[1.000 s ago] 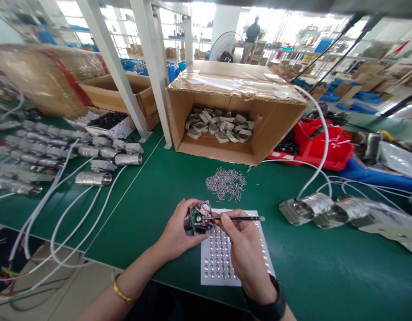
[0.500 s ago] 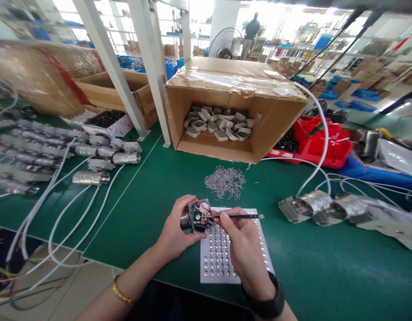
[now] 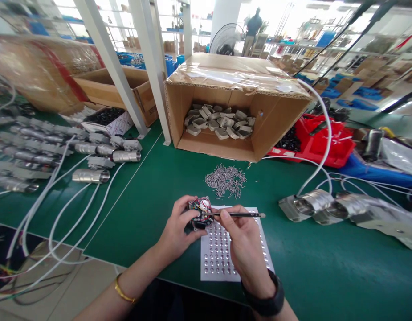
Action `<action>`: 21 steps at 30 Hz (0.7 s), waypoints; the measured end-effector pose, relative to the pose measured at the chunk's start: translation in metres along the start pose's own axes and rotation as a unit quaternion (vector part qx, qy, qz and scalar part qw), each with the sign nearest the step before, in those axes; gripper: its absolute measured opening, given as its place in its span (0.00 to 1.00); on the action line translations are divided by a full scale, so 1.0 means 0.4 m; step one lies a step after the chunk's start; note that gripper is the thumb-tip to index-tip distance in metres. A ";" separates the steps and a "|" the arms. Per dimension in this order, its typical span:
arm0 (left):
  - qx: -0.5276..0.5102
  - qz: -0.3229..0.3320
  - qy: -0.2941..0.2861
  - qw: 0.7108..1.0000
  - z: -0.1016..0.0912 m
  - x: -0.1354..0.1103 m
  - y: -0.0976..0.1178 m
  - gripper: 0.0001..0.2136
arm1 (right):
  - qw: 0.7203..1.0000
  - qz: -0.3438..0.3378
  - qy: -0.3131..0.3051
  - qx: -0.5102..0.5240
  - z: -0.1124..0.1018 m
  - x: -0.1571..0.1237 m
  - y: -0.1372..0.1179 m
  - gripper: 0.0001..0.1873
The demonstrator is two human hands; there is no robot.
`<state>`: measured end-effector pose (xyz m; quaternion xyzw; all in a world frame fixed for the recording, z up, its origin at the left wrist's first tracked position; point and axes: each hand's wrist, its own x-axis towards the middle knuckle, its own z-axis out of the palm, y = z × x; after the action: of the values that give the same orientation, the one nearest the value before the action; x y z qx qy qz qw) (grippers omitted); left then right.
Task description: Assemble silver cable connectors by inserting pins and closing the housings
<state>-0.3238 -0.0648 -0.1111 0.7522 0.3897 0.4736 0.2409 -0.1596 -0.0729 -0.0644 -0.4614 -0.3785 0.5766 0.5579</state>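
My left hand (image 3: 175,232) is closed around an open housing (image 3: 203,220) with coloured wires and a circuit board inside. Its thumb or a finger lies over the housing's left rim. Between the fingers of my right hand (image 3: 241,234) is a pair of slim dark tweezers (image 3: 241,215), held level, with the tip reaching into the wiring. Beneath the hands lies a white sheet (image 3: 219,276) carrying rows of small shiny round pieces. Just beyond it, a pile of small metal pins or screws (image 3: 226,180) is spread on the green mat.
A cardboard box (image 3: 282,125) on its side holds several grey covers (image 3: 222,122). Metal cylinder assemblies (image 3: 92,176) with white cables stand at left, and more metal assemblies (image 3: 312,203) at right. A red bin (image 3: 332,142) sits behind those. White posts (image 3: 155,89) rise at the back.
A digit of my left hand has moved inward over the housing's rim, and the housing has tilted slightly. The tweezers stay in the wiring. The view has shifted a little.
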 end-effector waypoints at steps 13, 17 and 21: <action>0.036 -0.022 0.005 0.999 0.005 -0.010 0.024 0.17 | 0.958 -0.080 -0.065 -0.268 -0.062 0.065 -0.035 0.10; -0.031 -0.125 0.013 0.992 0.008 -0.001 0.026 0.31 | 0.971 -0.024 -0.140 -0.192 -0.045 0.093 0.035 0.15; -0.042 -0.174 -0.025 0.983 0.006 0.012 0.041 0.29 | 0.980 -0.008 -0.134 -0.150 -0.035 0.084 0.042 0.15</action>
<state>-0.3146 -0.0704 -0.0976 0.6734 0.4884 0.4213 0.3613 -0.1495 -0.0424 -0.0882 -0.4554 -0.5359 0.5650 0.4314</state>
